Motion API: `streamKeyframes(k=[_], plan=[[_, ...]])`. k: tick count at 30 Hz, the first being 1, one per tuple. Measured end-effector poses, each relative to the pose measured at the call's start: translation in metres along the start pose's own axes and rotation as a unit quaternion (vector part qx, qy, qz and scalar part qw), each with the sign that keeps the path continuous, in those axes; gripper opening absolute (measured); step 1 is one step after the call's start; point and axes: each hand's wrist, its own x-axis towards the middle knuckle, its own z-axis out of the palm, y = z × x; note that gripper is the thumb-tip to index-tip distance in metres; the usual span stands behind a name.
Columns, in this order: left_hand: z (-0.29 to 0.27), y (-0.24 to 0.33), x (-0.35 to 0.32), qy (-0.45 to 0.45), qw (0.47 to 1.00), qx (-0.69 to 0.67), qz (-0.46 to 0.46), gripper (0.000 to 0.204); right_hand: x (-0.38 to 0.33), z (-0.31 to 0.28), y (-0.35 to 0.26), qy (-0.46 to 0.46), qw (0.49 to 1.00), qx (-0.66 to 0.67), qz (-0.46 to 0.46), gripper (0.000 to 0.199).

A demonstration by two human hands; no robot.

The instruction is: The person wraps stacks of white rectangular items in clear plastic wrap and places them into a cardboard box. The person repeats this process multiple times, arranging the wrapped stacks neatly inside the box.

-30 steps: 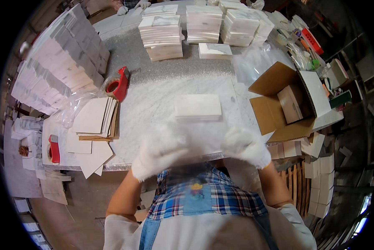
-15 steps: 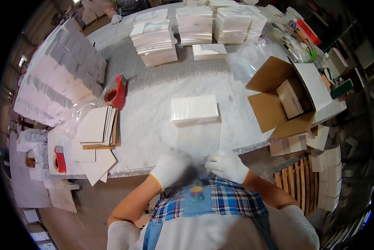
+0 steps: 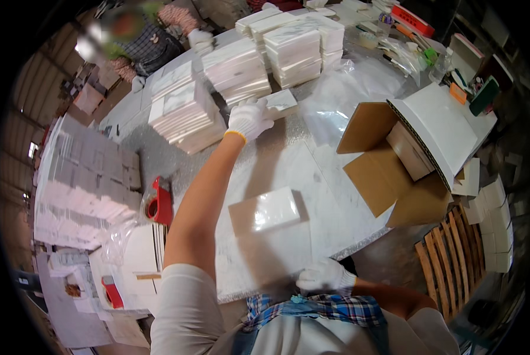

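Both hands wear white knitted gloves. My left hand (image 3: pixel 248 120) is stretched far across the table, its fingers spread at the left end of a short white marble tile stack (image 3: pixel 282 103). Whether the fingertips touch it I cannot tell. My right hand (image 3: pixel 326 276) is closed at the table's near edge, in front of the plaid apron; its palm side is hidden, so anything in it does not show. Between the hands, a glossy plastic-wrapped block of white tiles (image 3: pixel 266 212) lies flat on the marble-topped table (image 3: pixel 330 204), partly in my arm's shadow.
Tall tile stacks (image 3: pixel 232 65) stand at the back; a large wrapped pile (image 3: pixel 87 183) is at left. A red tape dispenser (image 3: pixel 161 203) sits beside my left arm. Clear plastic (image 3: pixel 342 97) and an open cardboard box (image 3: pixel 368 177) lie right. A co-worker (image 3: pixel 146 44) stands far left.
My left hand has gone from the near table edge out to the short tile stack at the back. My right hand stays near the edge. The view has turned, and the co-worker shows more fully.
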Motion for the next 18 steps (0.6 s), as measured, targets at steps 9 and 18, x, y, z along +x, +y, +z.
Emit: streamKeyframes(k=[9,18], plan=[[0.026,-0.009,0.071,-0.122,0.992,-0.033,-0.002,0.089,-0.014,0.033,-0.007,0.093,0.869,0.435,0.218,0.004],[0.032,0.0,0.037,0.035,0.999,0.016,0.003,0.087,-0.005,0.012,0.007,0.055,0.995,0.072,0.043,0.005]])
